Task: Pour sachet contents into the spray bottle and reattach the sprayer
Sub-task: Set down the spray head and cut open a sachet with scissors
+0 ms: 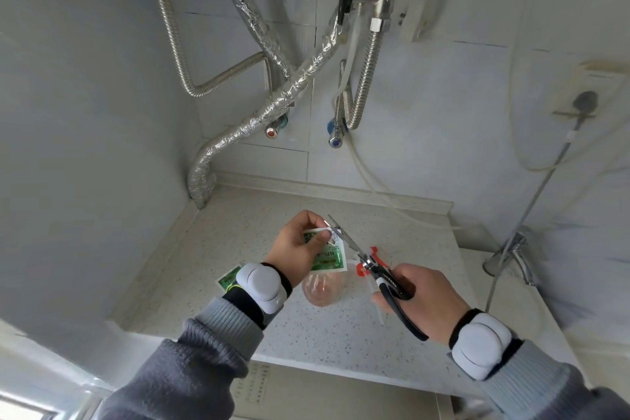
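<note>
- Sachet (328,254): green and white, held up over the middle of the surface (238,225), above the bottle (320,290).
- Left hand (300,245): fingers clamped on the sachet's top corner.
- Right hand (422,297): fingers closed through the scissors' (361,252) black handles; the blades meet the sachet's top edge.
- Bottle: clear, open-topped, standing mid-surface.
- Sprayer (370,261): orange and white, lying just right of the bottle.
- Second sachet (227,278): flat on the surface, partly behind the left wrist.

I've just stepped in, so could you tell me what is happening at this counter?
A person is cutting open a green sachet, held up in the left hand, with scissors in the right hand. The open bottle stands on the countertop beneath; its red sprayer lies beside it. Nothing appears poured yet.
</note>
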{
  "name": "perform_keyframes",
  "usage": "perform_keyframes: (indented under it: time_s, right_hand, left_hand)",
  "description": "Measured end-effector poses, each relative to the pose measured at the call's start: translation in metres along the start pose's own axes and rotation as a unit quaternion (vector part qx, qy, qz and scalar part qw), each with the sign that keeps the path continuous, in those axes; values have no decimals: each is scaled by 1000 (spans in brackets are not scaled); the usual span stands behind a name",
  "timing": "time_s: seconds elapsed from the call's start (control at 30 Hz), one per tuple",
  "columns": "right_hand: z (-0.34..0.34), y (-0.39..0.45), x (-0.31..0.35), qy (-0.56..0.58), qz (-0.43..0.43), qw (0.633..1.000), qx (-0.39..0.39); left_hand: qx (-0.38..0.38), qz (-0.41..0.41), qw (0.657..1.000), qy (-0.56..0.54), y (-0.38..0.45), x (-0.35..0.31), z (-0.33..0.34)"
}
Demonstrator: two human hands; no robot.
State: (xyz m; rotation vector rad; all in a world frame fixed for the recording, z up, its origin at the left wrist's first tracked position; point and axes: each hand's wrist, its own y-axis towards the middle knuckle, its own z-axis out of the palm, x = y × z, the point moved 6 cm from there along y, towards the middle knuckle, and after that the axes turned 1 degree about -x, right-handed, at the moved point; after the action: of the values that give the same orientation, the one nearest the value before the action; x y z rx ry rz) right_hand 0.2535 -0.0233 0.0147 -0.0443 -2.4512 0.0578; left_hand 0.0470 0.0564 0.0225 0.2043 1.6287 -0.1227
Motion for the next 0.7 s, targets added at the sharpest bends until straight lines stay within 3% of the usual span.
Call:
perform_keyframes:
  time_s: [0.7]
  right_hand:
    - [7,-2,-10,-12,22,999,25]
  left_hand:
    - [-41,-3,998,52,4,6,0]
